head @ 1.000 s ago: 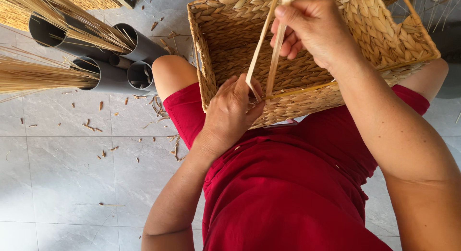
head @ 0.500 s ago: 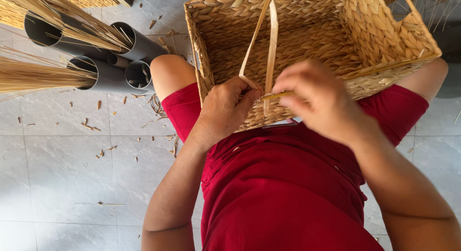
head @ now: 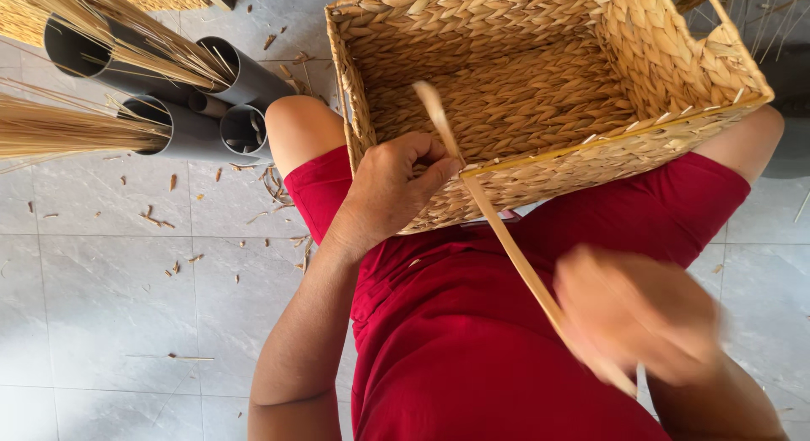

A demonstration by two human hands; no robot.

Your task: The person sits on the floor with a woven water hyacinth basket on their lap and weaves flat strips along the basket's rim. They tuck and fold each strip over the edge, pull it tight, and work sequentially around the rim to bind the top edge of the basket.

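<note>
Step in hand: I read this as lacing a flat strip [head: 506,238] through the near rim of the woven basket [head: 540,95] and drawing it tight; that is my judgement from how the strip runs.
Basket: it rests on my lap, against the red clothing [head: 472,340], tipped so its open mouth faces the camera.
Strip: pale and flat, it runs from just inside the basket, over the near rim, and slants down to my right hand.
Left hand: my left hand [head: 392,192] is clamped on the near rim just beside where the strip crosses, fingers curled over the edge, thumb pressing the weave.
Right hand: my right hand [head: 637,314] is blurred, low over my lap; it looks closed around the lower end of the strip, but I cannot tell the exact grip.
Next move calls for: a steady pull along the line of the strip while the left hand braces the rim, so the strip lies flat and does not twist or snap.
Surroundings: grey pipes [head: 211,95] stuffed with straw bundles [head: 76,129] lie on the tiled floor [head: 110,306] to my left, with scraps scattered near them.
</note>
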